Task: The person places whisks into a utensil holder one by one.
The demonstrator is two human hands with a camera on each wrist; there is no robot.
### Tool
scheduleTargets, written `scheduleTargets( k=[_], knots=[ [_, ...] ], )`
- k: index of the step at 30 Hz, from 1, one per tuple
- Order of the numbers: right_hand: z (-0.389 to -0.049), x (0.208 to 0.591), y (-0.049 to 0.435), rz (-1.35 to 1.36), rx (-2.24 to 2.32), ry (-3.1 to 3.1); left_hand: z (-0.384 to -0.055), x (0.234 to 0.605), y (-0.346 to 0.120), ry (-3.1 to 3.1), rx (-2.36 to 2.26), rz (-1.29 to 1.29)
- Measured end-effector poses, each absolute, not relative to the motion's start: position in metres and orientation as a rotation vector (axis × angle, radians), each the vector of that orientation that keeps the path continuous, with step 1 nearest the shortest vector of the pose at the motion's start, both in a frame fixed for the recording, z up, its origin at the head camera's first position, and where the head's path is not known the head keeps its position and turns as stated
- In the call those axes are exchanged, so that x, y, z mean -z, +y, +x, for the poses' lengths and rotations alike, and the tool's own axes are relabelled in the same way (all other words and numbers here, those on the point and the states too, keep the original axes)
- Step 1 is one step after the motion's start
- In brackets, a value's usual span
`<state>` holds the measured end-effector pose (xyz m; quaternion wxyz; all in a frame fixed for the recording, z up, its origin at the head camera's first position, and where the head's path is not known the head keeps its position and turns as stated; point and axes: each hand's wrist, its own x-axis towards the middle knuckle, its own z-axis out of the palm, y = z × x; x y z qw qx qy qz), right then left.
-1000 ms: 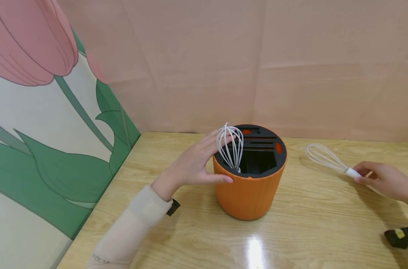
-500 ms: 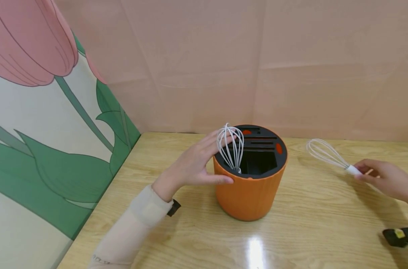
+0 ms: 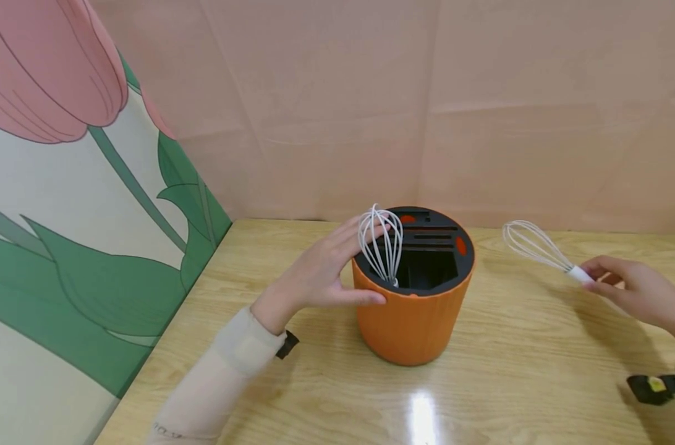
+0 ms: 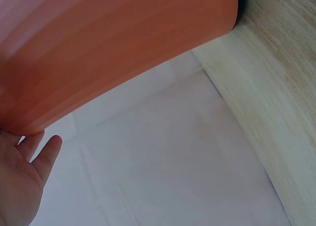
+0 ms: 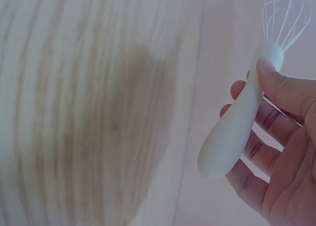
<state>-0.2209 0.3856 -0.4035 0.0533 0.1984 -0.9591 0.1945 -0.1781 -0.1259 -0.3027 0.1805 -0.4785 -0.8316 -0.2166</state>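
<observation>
An orange utensil holder (image 3: 410,327) with a black slotted top stands upright on the table. A white wire whisk (image 3: 390,247) stands in its top at the left, loops up. My left hand (image 3: 321,269) rests against the holder's left side, thumb stretched along the front and fingers reaching over the rim behind the whisk's wires. In the left wrist view, fingertips touch the orange wall (image 4: 118,43). My right hand (image 3: 632,287) holds a second whisk (image 5: 232,132) by its white handle, thumb near the neck, wire end pointing left and away above the table.
The wood-grain table (image 3: 510,383) runs back to a pinkish cloth backdrop (image 3: 337,111). A panel with painted tulips (image 3: 87,247) borders the left side. Beside the standing whisk, the holder's top has a wide dark opening (image 3: 429,269) and several narrow slots.
My right hand has lifted the second whisk slightly and moved it a little left, its wire end rising. My left hand, the holder and the standing whisk stay put.
</observation>
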Motion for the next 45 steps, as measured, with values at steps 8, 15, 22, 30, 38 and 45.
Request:
scheduleTargets(
  k=[8, 15, 22, 30, 38, 45],
  knots=[
    [-0.221, 0.397, 0.379, 0.577, -0.666, -2.895, -0.179, 0.305, -0.127, -2.335, 0.635, -1.354],
    [-0.22, 0.391, 0.374, 0.521, -0.76, -2.9, -0.18, 0.305, -0.126, -2.333, 0.643, -1.366],
    [-0.216, 0.383, 0.365, 0.534, -0.809, -2.822, -0.179, 0.304, -0.126, -2.337, 0.62, -1.36],
    [-0.215, 0.374, 0.356, 0.569, -0.85, -2.762, -0.179, 0.303, -0.125, -2.356, 0.609, -1.341],
    [-0.215, 0.372, 0.35, 0.543, -0.916, -2.703, -0.179, 0.304, -0.125, -2.349, 0.603, -1.35],
    [-0.213, 0.367, 0.346, 0.494, -0.987, -2.719, -0.178, 0.304, -0.127, -2.35, 0.629, -1.346]
  ],
)
